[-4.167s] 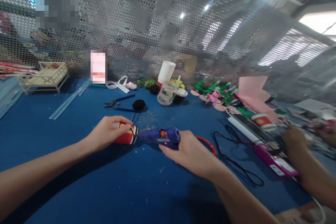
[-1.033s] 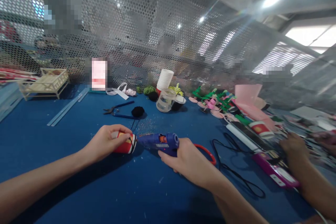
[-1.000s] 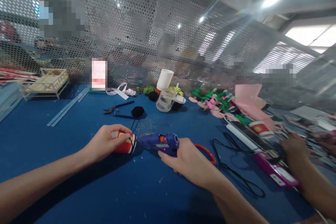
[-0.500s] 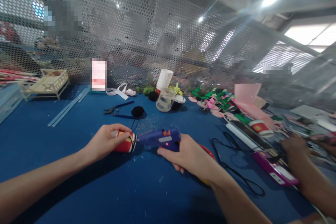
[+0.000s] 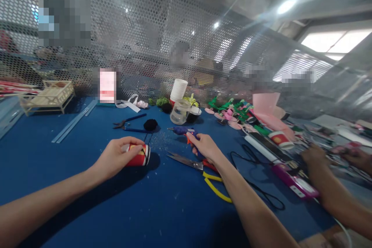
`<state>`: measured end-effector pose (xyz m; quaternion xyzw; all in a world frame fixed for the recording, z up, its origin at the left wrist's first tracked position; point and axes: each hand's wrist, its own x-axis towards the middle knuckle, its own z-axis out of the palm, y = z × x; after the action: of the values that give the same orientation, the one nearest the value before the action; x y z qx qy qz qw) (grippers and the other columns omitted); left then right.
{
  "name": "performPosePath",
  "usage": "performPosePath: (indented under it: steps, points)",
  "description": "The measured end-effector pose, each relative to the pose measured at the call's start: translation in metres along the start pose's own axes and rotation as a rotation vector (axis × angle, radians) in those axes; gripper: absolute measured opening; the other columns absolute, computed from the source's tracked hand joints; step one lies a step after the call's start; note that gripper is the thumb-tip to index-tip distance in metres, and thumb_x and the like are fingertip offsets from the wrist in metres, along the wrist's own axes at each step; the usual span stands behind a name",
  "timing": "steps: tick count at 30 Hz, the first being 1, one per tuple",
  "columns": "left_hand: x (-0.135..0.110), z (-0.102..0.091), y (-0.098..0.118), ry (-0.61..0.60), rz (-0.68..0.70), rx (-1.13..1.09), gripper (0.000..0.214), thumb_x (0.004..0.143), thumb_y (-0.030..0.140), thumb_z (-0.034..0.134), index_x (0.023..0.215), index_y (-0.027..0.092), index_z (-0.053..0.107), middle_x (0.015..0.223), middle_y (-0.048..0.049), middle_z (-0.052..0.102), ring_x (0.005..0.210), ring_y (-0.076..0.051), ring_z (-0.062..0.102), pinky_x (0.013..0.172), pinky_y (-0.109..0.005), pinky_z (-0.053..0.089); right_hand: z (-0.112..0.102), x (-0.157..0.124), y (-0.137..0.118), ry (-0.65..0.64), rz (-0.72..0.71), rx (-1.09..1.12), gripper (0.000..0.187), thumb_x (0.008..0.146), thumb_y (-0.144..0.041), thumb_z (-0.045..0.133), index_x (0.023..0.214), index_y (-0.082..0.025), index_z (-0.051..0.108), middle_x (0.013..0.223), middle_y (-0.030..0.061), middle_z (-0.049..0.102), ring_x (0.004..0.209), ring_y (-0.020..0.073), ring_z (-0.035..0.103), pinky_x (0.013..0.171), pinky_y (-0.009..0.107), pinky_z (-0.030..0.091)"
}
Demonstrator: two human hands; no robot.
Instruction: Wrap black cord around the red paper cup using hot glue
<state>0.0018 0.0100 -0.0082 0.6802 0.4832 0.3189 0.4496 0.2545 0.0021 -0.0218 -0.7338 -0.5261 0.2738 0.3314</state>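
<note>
My left hand [image 5: 120, 152] is closed around a small red paper cup [image 5: 140, 155] lying on its side, its white rim facing right. A thin black yarn runs from the cup up to a black yarn ball [image 5: 150, 124]. My right hand [image 5: 203, 146] grips a blue glue gun [image 5: 183, 130] by its handle, nozzle pointing left and apart from the cup. Below the gun lie scissors [image 5: 186, 161] with red and yellow handles, partly behind my right wrist. Blue-handled pliers [image 5: 130, 123] rest beside the yarn ball.
Behind stand a clear jar [image 5: 179, 112] and stacked white cups [image 5: 178, 89]. Green and pink craft pieces [image 5: 229, 112] lie to the right. A purple power strip [image 5: 295, 182] and black cable [image 5: 261, 190] are near my right arm. Another person's hands [image 5: 315, 159] work at far right.
My right hand has drawn the glue gun away from the cup rim, back toward the jar, uncovering the scissors. My left hand still holds the cup in nearly the same place.
</note>
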Motion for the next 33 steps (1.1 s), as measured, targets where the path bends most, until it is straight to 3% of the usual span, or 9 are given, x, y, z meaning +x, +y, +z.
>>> performPosePath:
  steps: [4,8,11,13,17,19,23,27,33]
  points:
    - [-0.002,0.001,0.001,-0.007,-0.005,-0.028,0.03,0.065,0.039,0.053,0.08,0.015,0.062,0.067,-0.0035,0.064,0.055,-0.013,0.055,0.05,-0.022,0.041,0.0,0.008,0.006,0.068,0.018,-0.146,0.035,0.071,-0.048,0.045,0.052,-0.019,0.042,0.04,0.0032,0.05,0.04,0.0152,0.051,0.044,0.026,0.038]
    - [-0.003,0.001,0.001,-0.014,0.004,-0.043,0.03,0.065,0.039,0.053,0.081,0.015,0.062,0.068,-0.004,0.064,0.055,-0.013,0.055,0.049,-0.021,0.041,0.0,0.006,0.0,0.225,-0.071,-0.289,0.024,0.071,-0.036,0.051,0.056,-0.017,0.049,0.073,0.0145,0.058,0.084,0.0272,0.053,0.07,0.037,0.037]
    - [-0.004,0.001,0.001,-0.022,0.008,-0.055,0.03,0.065,0.039,0.053,0.08,0.015,0.062,0.068,-0.0039,0.064,0.055,-0.013,0.055,0.05,-0.022,0.041,0.006,-0.004,-0.014,0.231,-0.196,-0.312,0.024,0.076,-0.034,0.045,0.069,-0.015,0.057,0.091,0.0142,0.057,0.096,0.0252,0.047,0.081,0.036,0.032]
    - [-0.005,0.002,0.002,-0.036,0.015,-0.072,0.029,0.065,0.039,0.053,0.08,0.014,0.062,0.068,-0.0039,0.065,0.056,-0.013,0.056,0.051,-0.022,0.042,0.014,-0.014,-0.027,0.121,-0.274,-0.277,0.03,0.079,-0.036,0.04,0.072,-0.015,0.06,0.087,0.0098,0.06,0.089,0.0203,0.052,0.08,0.031,0.034]
    - [-0.007,0.002,0.001,-0.076,0.053,-0.099,0.029,0.067,0.038,0.053,0.081,0.014,0.061,0.071,-0.0042,0.065,0.058,-0.014,0.057,0.054,-0.022,0.043,0.035,-0.031,-0.056,-0.262,-0.366,0.0,0.046,0.082,-0.045,0.028,0.085,-0.015,0.063,0.089,0.0081,0.063,0.087,0.0178,0.054,0.079,0.029,0.035]
    - [-0.008,0.002,0.001,-0.067,0.095,-0.065,0.029,0.067,0.037,0.052,0.082,0.015,0.062,0.069,-0.0038,0.066,0.059,-0.014,0.057,0.054,-0.022,0.043,0.046,-0.034,-0.067,-0.353,-0.333,0.104,0.05,0.08,-0.051,0.03,0.083,-0.015,0.064,0.09,0.0088,0.063,0.09,0.019,0.054,0.08,0.03,0.035]
    - [-0.01,0.002,0.001,-0.063,0.177,0.033,0.027,0.069,0.035,0.051,0.082,0.016,0.063,0.069,-0.0031,0.066,0.061,-0.015,0.057,0.056,-0.023,0.044,0.067,-0.031,-0.076,-0.595,-0.182,0.374,0.053,0.073,-0.058,0.035,0.072,-0.014,0.063,0.066,0.005,0.063,0.069,0.0168,0.057,0.066,0.029,0.041]
    - [-0.011,0.001,0.003,-0.073,0.235,0.109,0.022,0.068,0.031,0.051,0.079,0.017,0.064,0.071,-0.0016,0.066,0.065,-0.015,0.057,0.062,-0.023,0.044,0.076,-0.028,-0.075,-0.514,-0.209,0.645,0.029,0.062,-0.042,0.06,0.069,-0.014,0.061,0.067,0.001,0.061,0.067,0.0126,0.056,0.068,0.026,0.04]
    - [-0.008,0.002,0.001,-0.083,0.14,-0.057,0.031,0.067,0.036,0.053,0.092,0.017,0.058,0.076,-0.0019,0.064,0.062,-0.014,0.056,0.055,-0.021,0.043,0.066,-0.027,-0.07,-0.331,-0.181,0.77,0.018,0.062,-0.034,0.061,0.066,-0.016,0.06,0.066,-0.0008,0.06,0.063,0.0094,0.053,0.065,0.023,0.038]
